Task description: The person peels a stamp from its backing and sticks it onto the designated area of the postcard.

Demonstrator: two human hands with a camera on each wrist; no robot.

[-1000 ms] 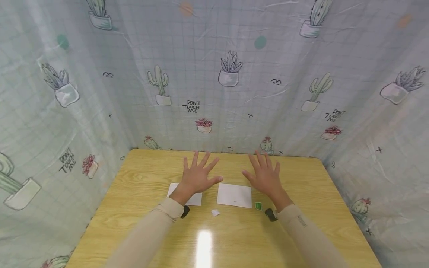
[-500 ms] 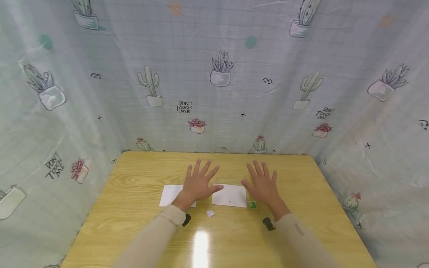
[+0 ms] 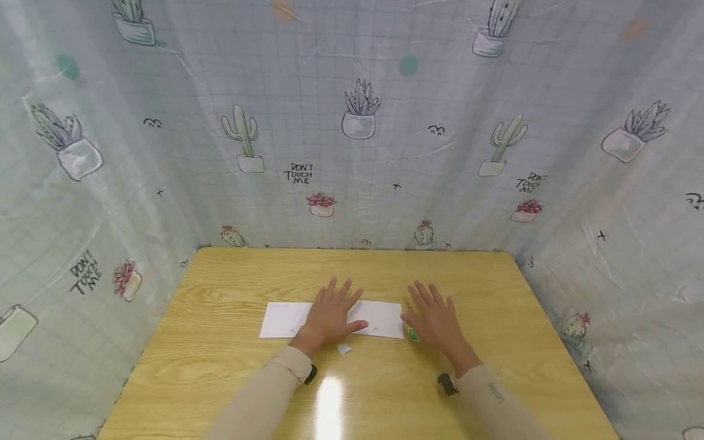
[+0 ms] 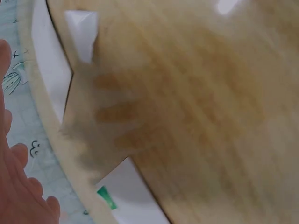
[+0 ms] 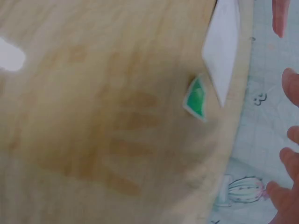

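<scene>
From the wearer's head, a wide view faces forward and down, with the wooden table [image 3: 385,391] toward 6 o'clock and the patterned curtain [image 3: 308,79] toward 12. The left wrist view looks closely across the tabletop, the left hand [image 4: 18,186] at 8 o'clock. The right wrist view, equally near, has the right hand [image 5: 286,186] at 4 o'clock. The head view shares the white scrap [image 4: 85,33] with the left, the green card [image 5: 197,98] with the right.

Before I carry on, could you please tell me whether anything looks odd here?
Yes: the white scrap lies askew near the right card and looks bent in the left wrist view, whereas that card looks flat. Nothing looks spilled.
</scene>
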